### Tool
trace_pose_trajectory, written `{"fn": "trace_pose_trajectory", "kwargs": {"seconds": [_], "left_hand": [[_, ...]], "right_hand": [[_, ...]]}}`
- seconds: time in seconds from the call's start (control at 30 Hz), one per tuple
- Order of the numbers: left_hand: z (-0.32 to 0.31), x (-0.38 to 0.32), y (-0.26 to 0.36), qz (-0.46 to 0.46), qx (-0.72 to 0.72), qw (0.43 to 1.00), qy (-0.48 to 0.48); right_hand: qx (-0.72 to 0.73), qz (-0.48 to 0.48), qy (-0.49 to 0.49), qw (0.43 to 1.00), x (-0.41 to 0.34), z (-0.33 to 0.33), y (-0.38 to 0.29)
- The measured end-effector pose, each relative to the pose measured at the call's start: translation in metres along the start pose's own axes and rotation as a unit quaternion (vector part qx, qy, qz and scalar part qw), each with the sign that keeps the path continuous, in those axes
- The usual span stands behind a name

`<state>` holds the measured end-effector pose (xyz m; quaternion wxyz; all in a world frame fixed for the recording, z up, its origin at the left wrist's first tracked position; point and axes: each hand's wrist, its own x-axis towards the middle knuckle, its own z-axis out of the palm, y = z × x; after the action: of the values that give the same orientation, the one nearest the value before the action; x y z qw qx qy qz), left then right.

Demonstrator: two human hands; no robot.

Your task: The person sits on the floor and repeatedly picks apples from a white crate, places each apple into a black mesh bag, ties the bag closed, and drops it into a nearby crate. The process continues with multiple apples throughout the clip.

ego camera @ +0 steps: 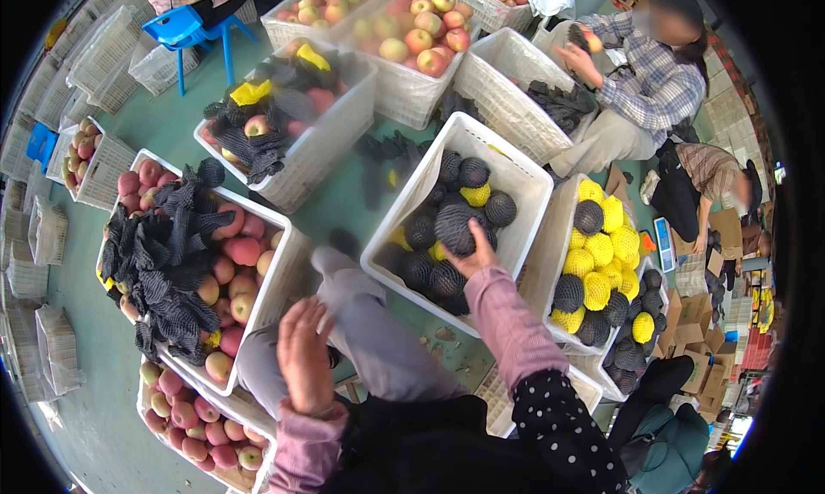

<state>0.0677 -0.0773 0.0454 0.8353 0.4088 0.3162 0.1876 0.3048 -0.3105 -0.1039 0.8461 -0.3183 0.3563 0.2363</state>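
Observation:
My right hand (475, 251) holds an apple in a black foam net (455, 229) over a white plastic crate (376, 237). Inside that crate lie many black-netted apples (501, 209) and a few in yellow nets (475, 195). Raised above my lap, my left hand (305, 352) holds nothing, its fingers extended and close together, the thumb hard to make out. Left of it stands a white crate (281, 262) of bare apples (243, 251), with a heap of loose black foam nets (155, 255) on top.
A crate of mostly yellow-netted apples (599, 249) stands at the right. Farther off are a crate of apples and nets (335, 133), a crate of bare apples (419, 40) and a blue stool (177, 26). A co-worker (651, 75) sits at upper right holding an apple. Another crate of apples (206, 429) is at lower left.

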Motion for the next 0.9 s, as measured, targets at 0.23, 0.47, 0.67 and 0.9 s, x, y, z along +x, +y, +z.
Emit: {"fn": "trace_pose_trajectory", "kwargs": {"seconds": [0.23, 0.47, 0.67, 0.9], "left_hand": [[-0.068, 0.041, 0.019, 0.037, -0.109, 0.985, 0.131], [-0.121, 0.056, 0.025, 0.088, -0.168, 0.965, 0.181], [-0.141, 0.064, 0.022, 0.018, -0.372, 0.904, 0.209], [-0.131, 0.065, 0.035, -0.053, -0.371, 0.910, 0.176]], "right_hand": [[-0.078, -0.018, 0.206, 0.975, 0.098, -0.025, -0.022], [-0.360, -0.128, -0.195, 0.903, 0.047, 0.133, 0.043], [-0.649, -0.091, -0.493, 0.572, 0.033, 0.246, 0.240], [-0.769, -0.308, -0.394, 0.398, 0.034, 0.266, 0.355]]}}
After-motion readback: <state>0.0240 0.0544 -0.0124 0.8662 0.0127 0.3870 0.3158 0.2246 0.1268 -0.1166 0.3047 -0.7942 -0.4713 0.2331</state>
